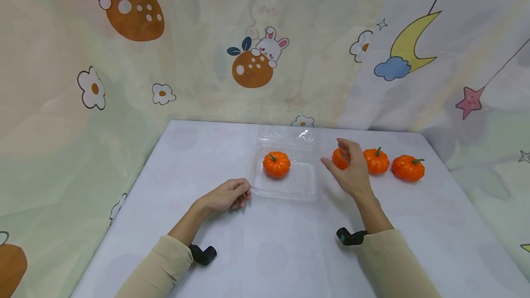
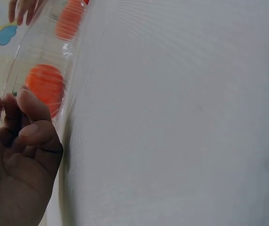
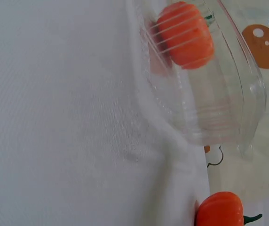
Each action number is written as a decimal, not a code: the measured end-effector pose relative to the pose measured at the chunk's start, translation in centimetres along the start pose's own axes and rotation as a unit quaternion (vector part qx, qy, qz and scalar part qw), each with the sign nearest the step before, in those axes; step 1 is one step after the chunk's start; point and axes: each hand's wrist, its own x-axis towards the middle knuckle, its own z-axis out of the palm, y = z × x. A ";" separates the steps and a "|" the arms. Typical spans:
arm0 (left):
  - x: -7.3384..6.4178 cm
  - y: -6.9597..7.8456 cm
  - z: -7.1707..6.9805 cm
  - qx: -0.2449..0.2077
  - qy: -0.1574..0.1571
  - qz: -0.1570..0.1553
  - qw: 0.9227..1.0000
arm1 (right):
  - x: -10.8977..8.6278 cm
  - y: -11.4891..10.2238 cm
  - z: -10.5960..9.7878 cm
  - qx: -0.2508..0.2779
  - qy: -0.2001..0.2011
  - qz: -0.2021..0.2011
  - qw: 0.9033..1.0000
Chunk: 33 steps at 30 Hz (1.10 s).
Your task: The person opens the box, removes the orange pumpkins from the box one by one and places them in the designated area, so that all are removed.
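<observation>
A clear plastic container point(image 1: 302, 183) lies opened on the table, one small orange pumpkin point(image 1: 276, 165) inside its left half. At the container's left front corner, my left hand point(image 1: 227, 194) pinches the rim between thumb and curled fingers, as the left wrist view also shows. My right hand point(image 1: 352, 171) is to the right of the container, thumb and fingers spread apart around the nearest loose pumpkin point(image 1: 339, 159), which it partly hides. Whether the fingers touch that pumpkin cannot be told. The right wrist view shows a pumpkin point(image 3: 220, 209) with a green stem, near a fingertip at the edge.
Two more pumpkins, one in the middle point(image 1: 376, 162) and one at the far right point(image 1: 408, 168), sit in a row beyond my right hand. The container's clear lid point(image 1: 287, 133) stands up at its back. A patterned cloth point(image 1: 198, 59) hangs behind the white table point(image 1: 281, 252).
</observation>
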 end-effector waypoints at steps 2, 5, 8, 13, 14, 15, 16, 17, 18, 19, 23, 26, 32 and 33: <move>-0.1 0.0 0.0 0.000 0.000 0.001 1.000 | 0.0 -0.5 0.6 0.009 -0.020 -0.002 1.000; -0.1 0.1 -0.1 0.000 -0.002 0.006 1.000 | 0.2 -1.2 1.6 0.032 -0.040 -0.004 0.999; -0.1 0.1 -0.1 0.001 -0.004 0.009 1.000 | 0.4 -1.6 2.5 0.051 -0.057 -0.009 0.997; 0.0 0.0 0.0 -0.001 -0.003 0.009 1.000 | 0.6 -2.5 3.7 0.061 -0.097 -0.021 0.993; 0.0 0.0 0.0 -0.003 -0.002 0.008 1.000 | 0.6 -2.7 4.0 0.061 -0.107 -0.022 0.992; -0.1 0.0 0.0 -0.003 -0.002 0.008 1.000 | 0.6 -2.8 4.2 0.060 -0.118 -0.022 0.991; -0.1 0.0 0.1 -0.003 -0.001 0.008 1.000 | 0.6 -3.0 4.4 0.056 -0.128 -0.021 0.990; -0.1 0.0 0.1 -0.003 -0.002 0.007 1.000 | 0.6 -3.1 4.6 0.055 -0.139 -0.021 0.989; -0.2 0.0 0.1 -0.003 -0.002 0.008 1.000 | 0.5 -3.2 4.9 0.052 -0.149 -0.021 0.987; -0.2 0.0 0.1 -0.003 -0.003 0.008 1.000 | 0.5 -3.4 5.1 0.046 -0.159 -0.022 0.986; -0.1 0.0 0.2 0.000 -0.003 0.010 1.000 | 0.6 -3.9 5.9 0.031 -0.193 -0.026 0.980; -0.1 -0.2 0.1 0.000 -0.002 0.009 1.000 | 0.7 -4.1 6.5 0.025 -0.214 -0.025 0.976; -0.1 0.0 0.1 0.003 0.004 0.017 1.000 | 0.9 -4.5 7.3 0.026 -0.244 -0.024 0.969; -0.2 0.1 0.1 0.004 0.004 0.019 1.000 | 0.9 -4.5 7.4 0.022 -0.247 -0.026 0.968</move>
